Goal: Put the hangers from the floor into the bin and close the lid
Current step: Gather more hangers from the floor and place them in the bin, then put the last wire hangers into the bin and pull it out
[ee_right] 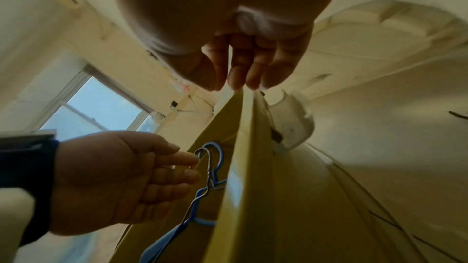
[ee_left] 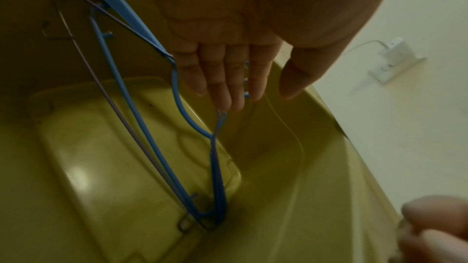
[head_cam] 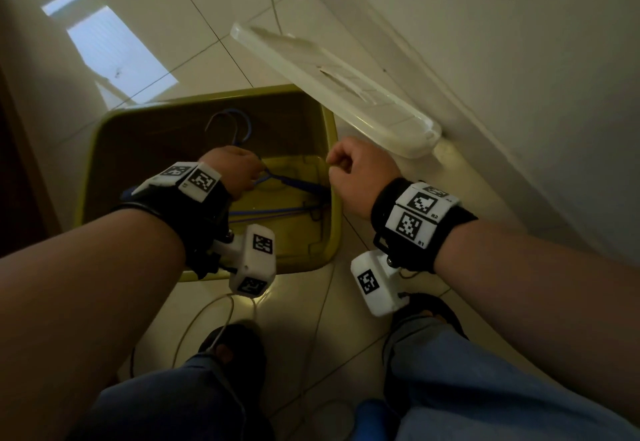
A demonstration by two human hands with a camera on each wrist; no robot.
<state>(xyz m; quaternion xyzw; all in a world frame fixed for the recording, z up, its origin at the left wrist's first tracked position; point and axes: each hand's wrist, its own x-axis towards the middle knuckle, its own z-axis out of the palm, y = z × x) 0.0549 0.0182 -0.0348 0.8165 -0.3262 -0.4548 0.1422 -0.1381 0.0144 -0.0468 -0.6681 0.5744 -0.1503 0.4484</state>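
Note:
A yellow-green bin stands open on the tiled floor. Inside it lie blue hangers and a thin grey wire one, their hooks leaning on the far wall. My left hand reaches into the bin. Its fingers are straight, and the tips touch the neck of a blue hanger. My right hand hovers at the bin's right rim, fingers curled and tips bunched just above the edge, with nothing seen between them. The pale translucent lid leans against the wall.
The wall runs close along the bin's right side, behind the lid. My feet in dark sandals stand just in front of the bin, with thin cables trailing on the tiles. A white plug sits on the floor beyond the bin.

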